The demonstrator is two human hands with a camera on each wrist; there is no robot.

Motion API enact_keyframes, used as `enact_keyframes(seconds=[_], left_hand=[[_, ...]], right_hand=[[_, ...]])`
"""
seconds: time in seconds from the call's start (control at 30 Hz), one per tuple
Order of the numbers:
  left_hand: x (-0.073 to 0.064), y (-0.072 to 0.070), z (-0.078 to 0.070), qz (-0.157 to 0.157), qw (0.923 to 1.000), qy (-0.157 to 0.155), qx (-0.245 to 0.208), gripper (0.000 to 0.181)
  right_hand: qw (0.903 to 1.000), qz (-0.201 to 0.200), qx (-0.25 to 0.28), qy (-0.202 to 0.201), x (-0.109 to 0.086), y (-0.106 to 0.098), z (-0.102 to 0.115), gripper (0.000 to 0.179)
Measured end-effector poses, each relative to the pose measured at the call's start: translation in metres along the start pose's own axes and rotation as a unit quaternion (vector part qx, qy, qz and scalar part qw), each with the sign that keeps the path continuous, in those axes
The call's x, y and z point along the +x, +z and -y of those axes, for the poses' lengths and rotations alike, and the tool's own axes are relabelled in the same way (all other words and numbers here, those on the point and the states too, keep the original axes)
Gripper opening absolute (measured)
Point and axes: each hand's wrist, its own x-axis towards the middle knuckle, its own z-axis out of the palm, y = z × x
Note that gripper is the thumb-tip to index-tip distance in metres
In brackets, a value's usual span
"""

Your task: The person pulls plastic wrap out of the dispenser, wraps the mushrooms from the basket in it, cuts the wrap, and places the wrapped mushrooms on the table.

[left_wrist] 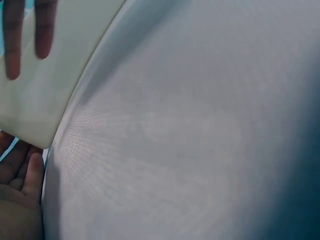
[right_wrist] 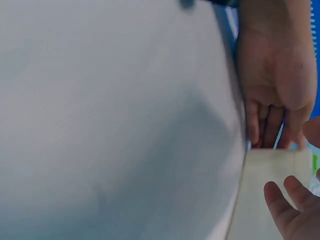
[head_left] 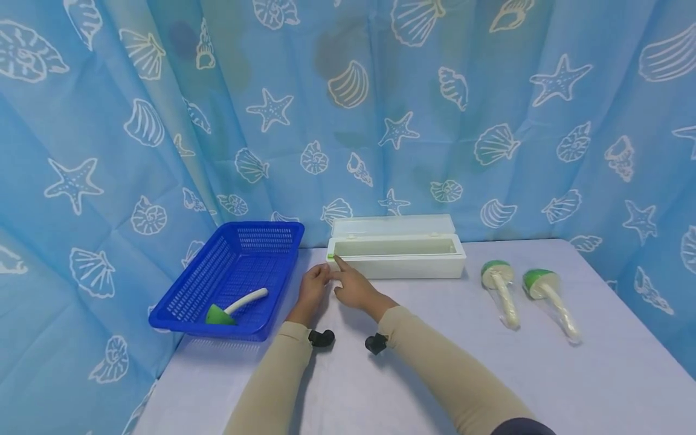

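A long white box (head_left: pixel 402 267) stands at the back of the table with its translucent lid (head_left: pixel 394 226) tilted back. A small green piece (head_left: pixel 330 256) sits at its left front corner. My left hand (head_left: pixel 311 293) is at the box's left end, fingertips touching that end wall in the right wrist view. My right hand (head_left: pixel 356 290) is by the left front corner, index finger stretched toward the green piece; whether it touches is unclear. Two of its fingers (right_wrist: pixel 282 205) stand apart, fairly straight, before the box's side. The wrist views partly cut off both hands.
To the left, a blue plastic basket (head_left: pixel 280 284) holds a mushroom-shaped thing with a green cap (head_left: pixel 219 315) and white stem. On the right lie two similar wrapped green-capped mushrooms (head_left: pixel 502 290) (head_left: pixel 551 299). A blue shell-patterned curtain (head_left: pixel 380 175) hangs behind the white-covered table (head_left: pixel 348 393).
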Motion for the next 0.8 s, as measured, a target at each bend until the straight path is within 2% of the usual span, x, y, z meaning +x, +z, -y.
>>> enact_keyframes(seconds=[0.13, 0.2, 0.27, 0.33, 0.37, 0.43, 0.53, 0.6, 0.67, 0.73, 0.8], left_hand=[[-0.001, -0.001, 0.0, 0.005, 0.9999, 0.004, -0.012, 0.037], [-0.001, -0.001, -0.002, 0.003, 0.9996, -0.015, -0.024, 0.036], [0.0, -0.001, -0.004, -0.004, 0.9992, -0.035, -0.016, 0.035], [0.002, 0.0, -0.008, -0.013, 0.9978, -0.057, 0.03, 0.033], [0.002, 0.0, -0.011, -0.022, 0.9967, -0.052, 0.059, 0.031], [0.003, -0.003, -0.021, -0.04, 0.9911, -0.022, 0.125, 0.027], [0.004, -0.007, -0.041, -0.065, 0.9722, 0.046, 0.22, 0.021], [0.007, -0.007, -0.055, -0.057, 0.9595, 0.089, 0.261, 0.018], [0.012, -0.004, -0.067, -0.025, 0.9436, 0.125, 0.306, 0.017], [0.018, -0.002, -0.078, 0.024, 0.9242, 0.15, 0.35, 0.017], [0.024, 0.0, -0.085, 0.077, 0.8981, 0.167, 0.4, 0.019]], right_hand=[[1.0, -0.004, 0.005, 0.007, -0.015, -0.004, -0.014, 0.032], [0.9997, -0.013, 0.015, 0.016, -0.024, -0.01, -0.023, 0.028], [0.9991, -0.018, 0.023, 0.03, -0.035, -0.02, -0.035, 0.024], [0.9982, -0.017, 0.024, 0.052, -0.046, -0.032, -0.048, 0.02], [0.9975, -0.015, 0.02, 0.066, -0.052, -0.039, -0.056, 0.019], [0.9958, -0.013, 0.014, 0.089, -0.061, -0.051, -0.07, 0.017], [0.9939, -0.013, 0.002, 0.11, -0.071, -0.068, -0.088, 0.017], [0.9931, -0.018, -0.015, 0.115, -0.077, -0.081, -0.101, 0.017], [0.9927, -0.032, -0.033, 0.112, -0.083, -0.096, -0.113, 0.016], [0.9912, -0.057, -0.051, 0.108, -0.088, -0.11, -0.127, 0.014], [0.9896, -0.079, -0.063, 0.103, -0.094, -0.125, -0.14, 0.014]])
